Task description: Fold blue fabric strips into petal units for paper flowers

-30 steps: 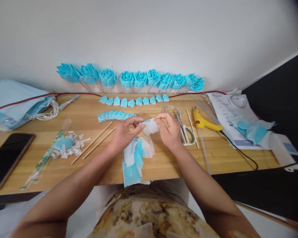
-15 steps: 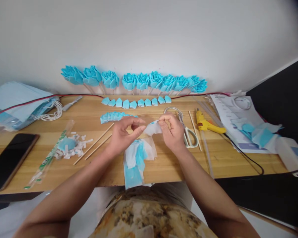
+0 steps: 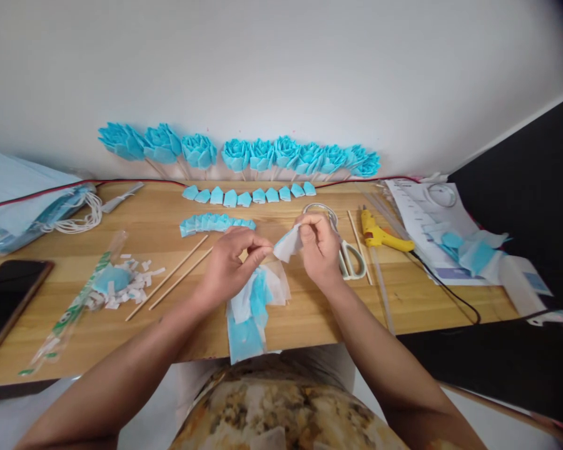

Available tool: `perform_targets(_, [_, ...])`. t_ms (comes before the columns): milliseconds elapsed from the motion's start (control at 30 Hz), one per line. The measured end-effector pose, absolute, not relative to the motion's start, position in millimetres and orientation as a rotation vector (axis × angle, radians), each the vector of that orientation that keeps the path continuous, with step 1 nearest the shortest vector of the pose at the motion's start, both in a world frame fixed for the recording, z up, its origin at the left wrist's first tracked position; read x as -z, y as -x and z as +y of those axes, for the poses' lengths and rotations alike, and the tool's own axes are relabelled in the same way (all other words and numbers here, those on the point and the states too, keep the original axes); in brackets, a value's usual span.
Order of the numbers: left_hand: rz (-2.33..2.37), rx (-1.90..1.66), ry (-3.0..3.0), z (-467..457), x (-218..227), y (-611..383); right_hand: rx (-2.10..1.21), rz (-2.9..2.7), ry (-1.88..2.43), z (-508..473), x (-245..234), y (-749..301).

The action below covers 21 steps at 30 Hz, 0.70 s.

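Observation:
Between my hands hangs a small piece of white and blue fabric point(image 3: 288, 244). My right hand point(image 3: 319, 247) pinches its right end between thumb and fingers. My left hand point(image 3: 237, 259) has thumb and fingertips pressed together at the piece's left corner, in a pinch. Below them, a loose heap of blue and white fabric scraps point(image 3: 248, 325) lies at the table's front edge. Just beyond my left hand is a row of overlapping folded blue pieces point(image 3: 216, 223). Scissors point(image 3: 354, 262) lie partly hidden behind my right hand.
Blue fabric flowers point(image 3: 237, 155) on sticks lean on the wall, with a line of folded petals point(image 3: 230, 198) before them. A yellow glue gun point(image 3: 380, 234) and sticks lie right. Leftward are two wooden sticks point(image 3: 169, 275), paper bits point(image 3: 122, 287), a phone point(image 3: 12, 300) and stacked blue sheets point(image 3: 23, 194).
The fabric piece has turned from lying nearly flat to hanging at a slant. My left fingertips have closed together at its corner. The whole view has shifted slightly.

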<state>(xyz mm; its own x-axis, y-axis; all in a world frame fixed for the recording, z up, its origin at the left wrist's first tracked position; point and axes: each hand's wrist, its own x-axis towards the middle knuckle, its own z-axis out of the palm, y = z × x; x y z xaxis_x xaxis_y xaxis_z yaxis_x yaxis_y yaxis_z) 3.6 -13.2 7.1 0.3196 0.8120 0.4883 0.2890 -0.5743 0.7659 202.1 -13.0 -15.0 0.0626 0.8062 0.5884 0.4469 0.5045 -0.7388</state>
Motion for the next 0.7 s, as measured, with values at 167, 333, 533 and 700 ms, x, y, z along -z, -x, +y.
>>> perform_targets(167, [0.882,-1.196,-2.087,-15.8,-10.3,-4.9,-0.492,-1.533,1.145,-12.5,16.4,-199.9])
perform_targets(333, [0.899,-1.149,-1.903,-15.9,-6.0,-3.2,-0.509,-1.511,1.136,-12.1,15.7,-201.2])
perform_targets(533, [1.037,-1.276,-1.556,-9.0,-3.0,1.4,-0.420,-1.634,1.114,-13.7,9.8,-202.5])
perform_targets(700, [0.984,-1.143,-1.822,-7.3,-3.8,-5.0,-0.407,-1.744,1.064,-18.5,8.9,-195.6])
